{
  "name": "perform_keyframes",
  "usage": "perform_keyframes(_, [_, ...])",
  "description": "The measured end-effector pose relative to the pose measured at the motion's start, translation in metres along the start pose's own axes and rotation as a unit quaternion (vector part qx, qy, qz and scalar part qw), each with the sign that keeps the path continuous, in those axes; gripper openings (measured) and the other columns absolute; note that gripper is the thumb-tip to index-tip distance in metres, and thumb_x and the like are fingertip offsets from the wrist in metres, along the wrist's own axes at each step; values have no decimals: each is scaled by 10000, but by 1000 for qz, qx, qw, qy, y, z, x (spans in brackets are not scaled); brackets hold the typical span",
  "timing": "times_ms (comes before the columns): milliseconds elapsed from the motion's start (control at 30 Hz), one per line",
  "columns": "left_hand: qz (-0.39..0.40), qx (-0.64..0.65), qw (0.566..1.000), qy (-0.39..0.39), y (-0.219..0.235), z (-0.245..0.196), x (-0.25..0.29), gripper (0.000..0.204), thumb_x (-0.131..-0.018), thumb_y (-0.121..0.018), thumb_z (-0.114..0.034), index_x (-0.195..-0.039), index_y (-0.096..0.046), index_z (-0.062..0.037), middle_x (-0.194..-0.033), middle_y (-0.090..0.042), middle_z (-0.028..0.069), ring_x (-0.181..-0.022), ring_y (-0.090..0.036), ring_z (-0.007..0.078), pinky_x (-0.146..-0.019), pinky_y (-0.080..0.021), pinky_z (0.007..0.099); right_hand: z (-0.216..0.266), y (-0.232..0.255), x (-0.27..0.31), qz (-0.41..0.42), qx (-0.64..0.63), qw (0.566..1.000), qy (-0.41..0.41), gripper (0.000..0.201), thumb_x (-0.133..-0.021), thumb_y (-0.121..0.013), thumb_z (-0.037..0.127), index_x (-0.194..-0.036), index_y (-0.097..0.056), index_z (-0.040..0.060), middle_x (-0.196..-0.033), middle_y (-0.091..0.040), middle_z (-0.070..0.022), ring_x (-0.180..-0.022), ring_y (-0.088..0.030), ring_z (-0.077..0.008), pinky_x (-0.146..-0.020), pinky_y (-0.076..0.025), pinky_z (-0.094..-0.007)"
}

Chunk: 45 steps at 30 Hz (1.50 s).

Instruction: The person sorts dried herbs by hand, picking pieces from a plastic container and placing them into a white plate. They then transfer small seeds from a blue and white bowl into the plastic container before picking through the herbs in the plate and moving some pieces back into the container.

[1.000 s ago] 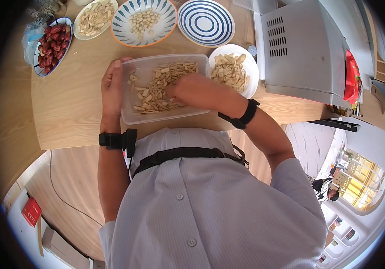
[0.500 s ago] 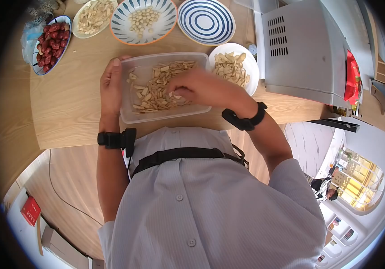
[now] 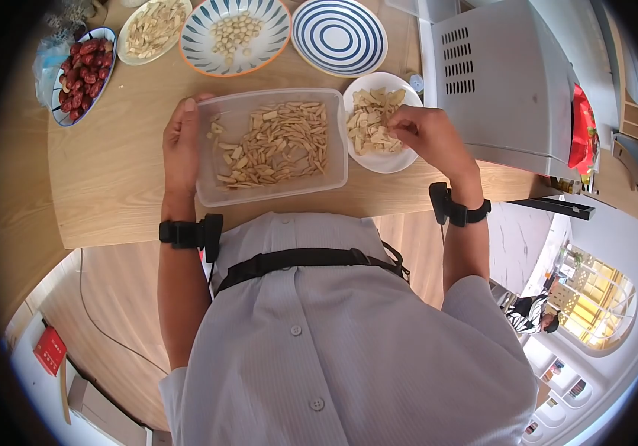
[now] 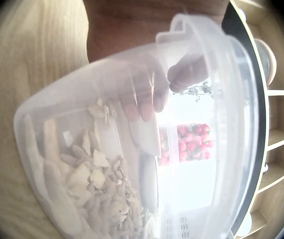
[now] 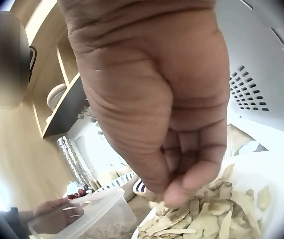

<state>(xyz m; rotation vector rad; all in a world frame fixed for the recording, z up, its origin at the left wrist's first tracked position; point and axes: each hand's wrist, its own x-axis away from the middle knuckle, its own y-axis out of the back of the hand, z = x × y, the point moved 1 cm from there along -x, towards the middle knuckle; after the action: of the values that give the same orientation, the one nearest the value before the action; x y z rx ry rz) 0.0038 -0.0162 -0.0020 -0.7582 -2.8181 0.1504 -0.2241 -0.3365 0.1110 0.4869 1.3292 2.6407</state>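
Note:
My left hand [image 3: 181,149] grips the left end of a translucent plastic container [image 3: 274,198], thumb up at the rim. Through the wall, its fingertips [image 4: 146,110] show in the left wrist view. Many pale dried slices [image 3: 282,145] lie in the container. Over the white plate [image 3: 384,165] to its right is my right hand [image 3: 438,140], fingers curled and pointing down. In the right wrist view its thumb and fingertips pinch together at a small pale slice [image 5: 157,204], just above the heap of broader dried slices [image 5: 206,219] on the plate.
Behind stand an oval dish of red dates [image 3: 85,78], a plate of pale slices [image 3: 157,31], a patterned plate [image 3: 196,48] with round pale seeds, and a blue-ringed plate [image 3: 340,37]. A grey vented appliance [image 3: 505,89] stands close right of the white plate.
My right hand has left the slices in the container and moved right to the white plate. The left hand keeps its grip on the container's left end.

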Motion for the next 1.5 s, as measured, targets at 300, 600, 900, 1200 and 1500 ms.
perform_keyframes(300, [13,-11,1000,-2,6,9,-4,412,-1127,-469,-331,-1264,-670,1,-1143,-724,61,-1065,-651,137,-974,-506,302,90,-67,-40,8,87,965,247,138,-819,-688,70,-937,-698,-1,-973,-710,-174,-879,-712,-371,-762,-588,-446])
perform_keyframes(600, [3,-11,1000,3,3,2,0,409,-1126,-467,-329,-1250,-680,-3,-1136,-716,43,-1049,-641,119,-959,-504,288,90,-115,-77,84,182,926,319,144,-789,-705,82,-914,-715,12,-945,-709,-185,-881,-732,-379,-718,-596,-448])
perform_keyframes(900, [-11,-12,1000,-8,-1,2,-2,419,-1125,-489,-355,-1180,-717,-8,-1079,-713,27,-1005,-619,102,-938,-492,279,90,-113,-74,100,198,920,322,255,-822,-656,41,-1072,-706,32,-979,-675,-153,-867,-732,-344,-723,-597,-436])
perform_keyframes(1200, [-7,-1,1000,0,-1,0,0,422,-1125,-491,-367,-1189,-714,-15,-1092,-711,26,-1025,-617,108,-949,-491,281,94,-119,-70,42,176,932,316,163,-824,-661,59,-968,-711,1,-939,-700,-170,-836,-743,-343,-693,-608,-426])
perform_keyframes(1500, [-7,-5,1000,3,-1,-2,1,421,-1127,-488,-363,-1196,-709,-12,-1097,-709,28,-1029,-615,106,-952,-489,281,92,-124,-74,67,171,929,322,160,-802,-674,50,-949,-722,9,-938,-698,-165,-854,-742,-352,-711,-606,-437])
